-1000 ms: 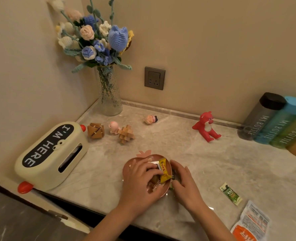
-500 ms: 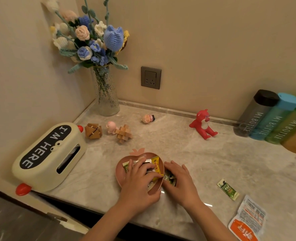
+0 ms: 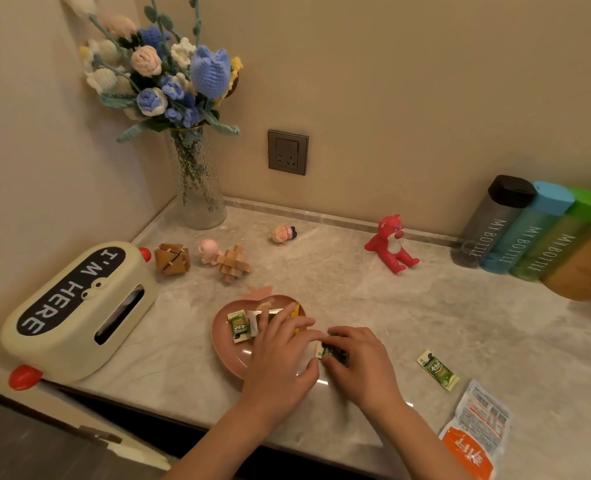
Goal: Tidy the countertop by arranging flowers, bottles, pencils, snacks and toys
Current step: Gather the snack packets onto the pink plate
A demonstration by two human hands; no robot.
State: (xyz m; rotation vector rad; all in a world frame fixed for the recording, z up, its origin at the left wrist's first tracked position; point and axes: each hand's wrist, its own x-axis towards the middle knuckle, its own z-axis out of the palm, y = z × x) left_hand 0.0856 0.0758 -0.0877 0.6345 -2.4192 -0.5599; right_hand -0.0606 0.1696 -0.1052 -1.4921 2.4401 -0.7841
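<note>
A pink strawberry-shaped dish (image 3: 226, 344) near the counter's front edge holds several snack packets; one green packet (image 3: 239, 328) lies at its left. My left hand (image 3: 280, 355) lies over the dish, fingers spread flat on the packets. At the dish's right rim, my right hand (image 3: 360, 362) pinches a dark green packet (image 3: 332, 351). Another green packet (image 3: 438, 370) and an orange-and-white pouch (image 3: 474, 434) lie to the right. A vase of crocheted flowers (image 3: 197, 181) stands in the back corner. Several "MY BOTTLE" bottles (image 3: 529, 233) stand at the right.
A cream tissue box (image 3: 75, 310) marked "I'M HERE" sits at the left. Two wooden puzzles (image 3: 172, 258) (image 3: 233, 264), a pink figure (image 3: 208, 250), a small doll (image 3: 283, 233) and a red bear toy (image 3: 393, 245) are spread behind the dish. A wall socket (image 3: 288, 152) is above.
The yellow packet that stood up in the dish now lies flat under my left hand. My right hand has brought a dark green packet to the dish's right rim.
</note>
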